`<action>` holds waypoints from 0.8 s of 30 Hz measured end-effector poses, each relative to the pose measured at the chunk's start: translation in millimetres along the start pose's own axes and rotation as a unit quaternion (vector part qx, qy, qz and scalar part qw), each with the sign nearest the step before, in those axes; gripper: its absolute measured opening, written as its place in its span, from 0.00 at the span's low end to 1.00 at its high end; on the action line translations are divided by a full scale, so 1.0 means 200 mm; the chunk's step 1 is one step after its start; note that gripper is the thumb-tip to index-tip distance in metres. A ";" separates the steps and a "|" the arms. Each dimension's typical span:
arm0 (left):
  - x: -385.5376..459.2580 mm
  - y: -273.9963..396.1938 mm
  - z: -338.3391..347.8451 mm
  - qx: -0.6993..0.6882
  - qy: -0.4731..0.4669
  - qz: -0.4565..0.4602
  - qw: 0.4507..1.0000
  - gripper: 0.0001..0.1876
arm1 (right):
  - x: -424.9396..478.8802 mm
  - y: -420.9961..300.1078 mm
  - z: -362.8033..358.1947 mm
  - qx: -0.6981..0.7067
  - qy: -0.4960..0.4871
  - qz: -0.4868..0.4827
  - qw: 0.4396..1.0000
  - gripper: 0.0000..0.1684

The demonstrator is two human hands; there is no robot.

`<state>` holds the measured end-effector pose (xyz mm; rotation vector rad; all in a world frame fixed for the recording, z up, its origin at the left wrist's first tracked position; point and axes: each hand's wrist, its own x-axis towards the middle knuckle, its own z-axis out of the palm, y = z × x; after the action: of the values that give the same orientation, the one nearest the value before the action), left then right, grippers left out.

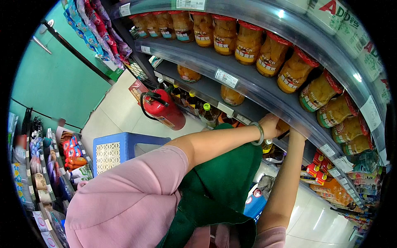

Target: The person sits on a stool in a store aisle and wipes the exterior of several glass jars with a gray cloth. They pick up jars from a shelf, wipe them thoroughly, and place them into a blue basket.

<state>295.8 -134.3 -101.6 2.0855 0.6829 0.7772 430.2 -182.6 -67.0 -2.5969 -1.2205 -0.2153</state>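
Both of my hands reach onto the lower shelf, under the clear front strip of the shelf above. My left hand [270,124], below a jade-like bangle [258,134], is at an amber jar [283,125]; its fingers are partly hidden. My right hand [298,134] is on the jar's other side, mostly hidden behind the shelf edge, so its grip does not show. Further left on that shelf stand a fruit jar [232,95] and another jar [189,73]. Above, a row of red-lidded fruit jars [248,45] lines the upper shelf.
A red fire extinguisher [164,108] stands on the tiled floor, near a blue plastic stool [124,148]. Capped bottles [207,114] fill the bottom shelf. A blue basket [256,201] is below my right arm. Goods racks [55,167] stand at the far left.
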 end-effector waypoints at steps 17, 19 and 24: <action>0.16 0.15 -0.07 0.072 -0.262 -0.056 0.961 0.23 | 0.04 0.03 -0.03 -0.061 -0.218 0.048 0.973 0.26; 0.16 0.13 -0.05 0.006 -0.251 -0.117 0.961 0.21 | 0.08 0.05 0.02 -0.075 -0.231 0.078 0.967 0.26; 0.17 0.04 0.01 -0.008 -0.178 -0.048 0.983 0.17 | -0.02 0.17 0.21 0.263 -0.064 0.145 0.952 0.25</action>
<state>321.3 -115.9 -86.3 2.0865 0.5712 0.3405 455.9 -194.1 -113.8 -2.2917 -0.7736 0.3029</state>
